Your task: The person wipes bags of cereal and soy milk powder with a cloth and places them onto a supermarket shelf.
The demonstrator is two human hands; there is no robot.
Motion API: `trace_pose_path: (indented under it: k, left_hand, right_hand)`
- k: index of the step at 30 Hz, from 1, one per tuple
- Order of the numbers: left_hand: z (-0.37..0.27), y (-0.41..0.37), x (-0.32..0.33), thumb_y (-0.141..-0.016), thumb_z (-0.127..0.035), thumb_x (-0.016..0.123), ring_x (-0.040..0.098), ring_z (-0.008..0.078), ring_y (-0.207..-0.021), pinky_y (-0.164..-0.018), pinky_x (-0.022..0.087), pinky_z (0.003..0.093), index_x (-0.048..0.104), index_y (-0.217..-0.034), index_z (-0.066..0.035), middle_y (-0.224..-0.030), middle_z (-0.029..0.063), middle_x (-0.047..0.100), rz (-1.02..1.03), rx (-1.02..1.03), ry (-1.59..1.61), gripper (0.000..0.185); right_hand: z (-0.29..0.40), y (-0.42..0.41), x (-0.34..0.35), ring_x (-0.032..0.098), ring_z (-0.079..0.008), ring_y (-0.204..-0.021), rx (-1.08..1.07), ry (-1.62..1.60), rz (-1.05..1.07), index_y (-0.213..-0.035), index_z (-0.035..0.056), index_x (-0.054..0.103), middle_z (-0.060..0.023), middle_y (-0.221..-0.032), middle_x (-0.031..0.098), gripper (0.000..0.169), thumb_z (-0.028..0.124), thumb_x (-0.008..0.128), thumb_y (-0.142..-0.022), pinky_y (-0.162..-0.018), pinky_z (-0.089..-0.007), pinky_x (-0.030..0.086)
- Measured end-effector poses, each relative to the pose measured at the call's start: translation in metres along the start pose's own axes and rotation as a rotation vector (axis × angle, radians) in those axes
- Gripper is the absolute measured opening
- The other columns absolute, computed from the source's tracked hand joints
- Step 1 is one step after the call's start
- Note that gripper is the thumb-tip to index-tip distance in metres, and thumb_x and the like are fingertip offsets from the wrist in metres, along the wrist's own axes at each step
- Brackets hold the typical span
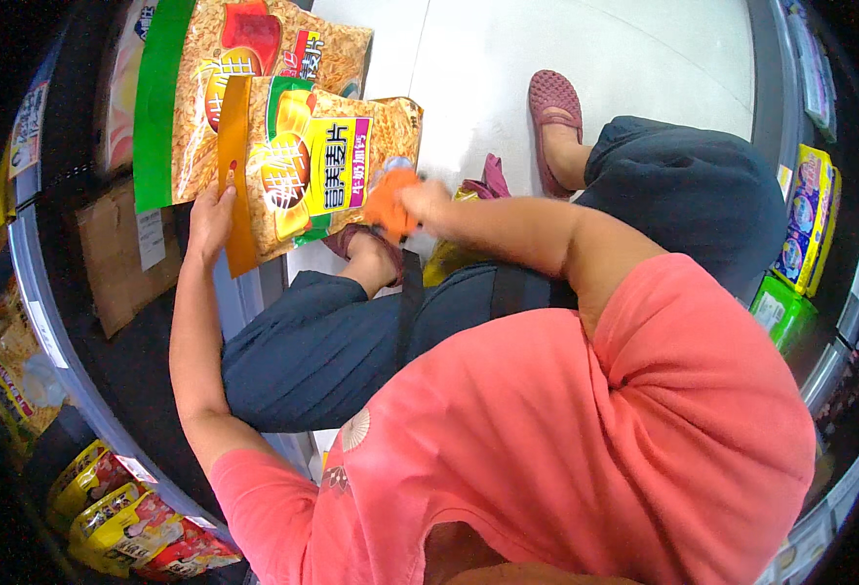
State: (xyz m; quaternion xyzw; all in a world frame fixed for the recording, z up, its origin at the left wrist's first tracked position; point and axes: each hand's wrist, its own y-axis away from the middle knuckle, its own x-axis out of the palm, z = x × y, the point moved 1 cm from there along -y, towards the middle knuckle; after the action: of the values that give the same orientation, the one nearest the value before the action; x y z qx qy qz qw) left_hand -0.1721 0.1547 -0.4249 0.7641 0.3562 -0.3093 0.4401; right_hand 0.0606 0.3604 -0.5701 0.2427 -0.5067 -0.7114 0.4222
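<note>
My left hand (214,212) grips the orange-brown top edge of a cereal bag (305,164) printed with flakes and a yellow panel. Bunched in my right hand (424,201) is an orange cloth (393,205), pressed against or just over the bag's lower right part; the hand is blurred. Behind this bag lies a larger cereal bag with a green top band (155,110), partly covered by the first.
Shelves line both sides. At the lower left stand yellow and red food pouches (144,534); a cardboard piece (126,256) is nearer. On the right shelf are yellow-purple packs (806,219) and a green pack (782,313). A yellow and magenta item (484,183) lies between my feet.
</note>
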Motion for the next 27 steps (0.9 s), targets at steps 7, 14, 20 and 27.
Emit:
trace_pose_path:
  k: [7,14,20,27]
  left_hand:
    - [0.003,0.008,0.003,-0.089,-0.021,0.049,0.061,0.0247,-0.085,-0.076,0.045,0.034,0.057,-0.106,0.001,-0.094,0.017,0.064,-0.039,0.0,-0.045,0.029]
    - [-0.015,0.013,0.002,-0.09,-0.019,0.049,0.059,0.0224,-0.086,-0.074,0.044,0.0335,0.054,-0.113,-0.003,-0.095,0.0156,0.062,-0.002,-0.084,-0.153,0.029]
    - [0.002,0.006,0.005,-0.089,-0.017,0.048,0.059,0.0226,-0.084,-0.075,0.044,0.0334,0.055,-0.109,-0.002,-0.091,0.0148,0.062,-0.09,0.069,-0.186,0.027]
    - [-0.002,0.003,0.008,-0.088,-0.018,0.05,0.059,0.0261,-0.083,-0.074,0.045,0.0349,0.056,-0.105,-0.001,-0.089,0.015,0.062,-0.082,0.084,-0.166,0.025]
  right_hand:
    - [-0.017,-0.003,0.018,0.058,-0.0255,-0.096,0.197,-0.053,0.264,-0.103,0.0086,0.057,-0.007,-0.102,0.059,0.028,0.018,0.064,-0.078,-0.074,-0.0393,0.055]
    - [0.072,-0.006,-0.024,0.058,-0.0247,-0.086,-0.05,-0.453,0.005,-0.101,0.0058,0.059,-0.0099,-0.096,0.057,0.025,0.01,0.059,-0.077,-0.07,-0.0418,0.054]
    - [0.099,-0.051,-0.061,0.057,-0.0266,-0.086,-0.21,-0.68,-0.215,-0.107,0.0009,0.053,-0.0153,-0.1,0.054,0.03,0.006,0.055,-0.077,-0.066,-0.0454,0.056]
    - [0.019,-0.037,-0.021,0.057,-0.019,-0.085,0.097,-0.118,0.3,-0.103,0.0133,0.056,-0.0052,-0.095,0.06,0.023,0.025,0.054,-0.083,-0.069,-0.0382,0.051]
